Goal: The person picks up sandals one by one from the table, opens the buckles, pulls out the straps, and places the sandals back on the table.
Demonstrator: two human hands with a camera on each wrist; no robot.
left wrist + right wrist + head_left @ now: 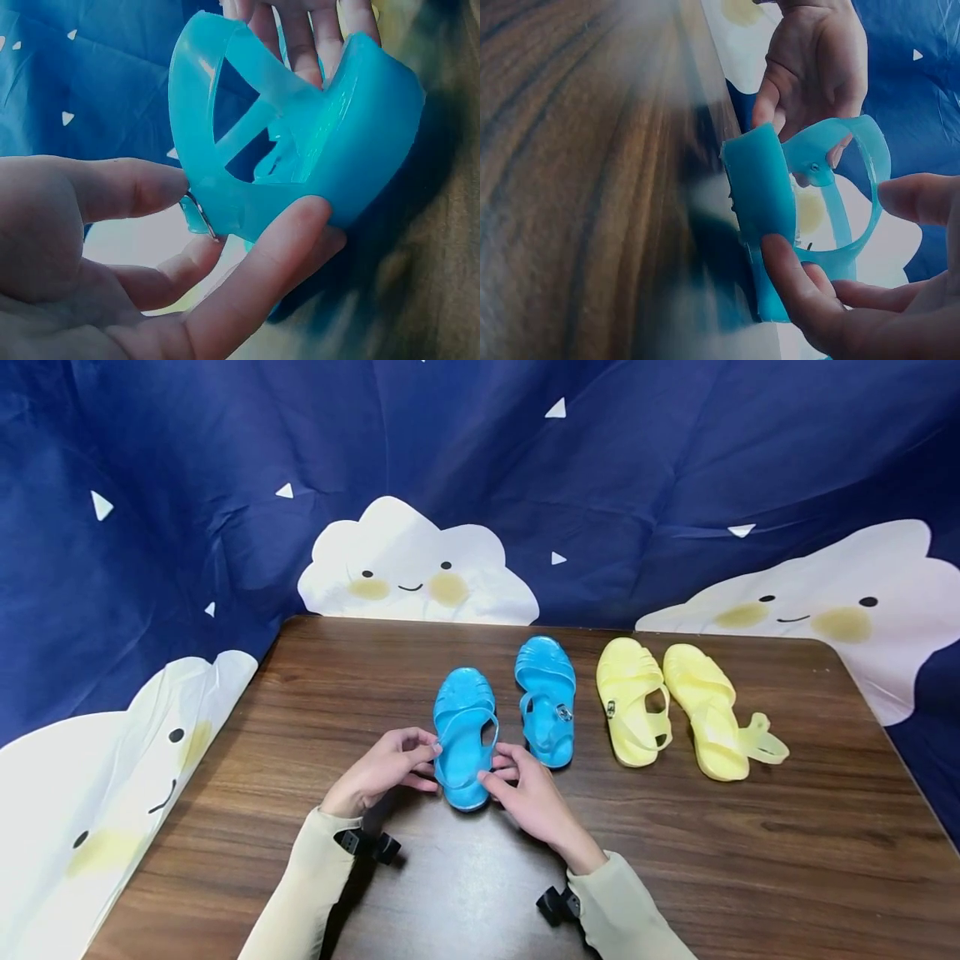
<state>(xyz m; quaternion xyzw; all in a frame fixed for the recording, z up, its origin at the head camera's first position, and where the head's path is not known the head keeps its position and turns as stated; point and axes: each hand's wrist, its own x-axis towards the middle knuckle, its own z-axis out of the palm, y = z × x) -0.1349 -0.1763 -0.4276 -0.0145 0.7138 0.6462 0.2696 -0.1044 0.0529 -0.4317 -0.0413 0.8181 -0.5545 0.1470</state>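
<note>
Both hands are on a blue jelly sandal (463, 747), its toe pointing away from me. On its left side, the left hand (386, 771) pinches the strap by its metal buckle (201, 216) between thumb and finger, while other fingers touch the side of the sole. The right hand (536, 802) holds the heel strap (877, 169) from the right, thumb on the band and fingertips against the heel's side. Just beyond the right hand lies a second blue sandal (545, 681) with its strap and buckle across it. Whether the held sandal touches the table cannot be told.
To the right lie two yellow sandals: one (628, 664) with its strap across, the other (697, 675) with its strap (763, 745) spread out sideways. All are on a dark wooden table (825, 860). A blue cloth (637, 460) with clouds hangs behind the table.
</note>
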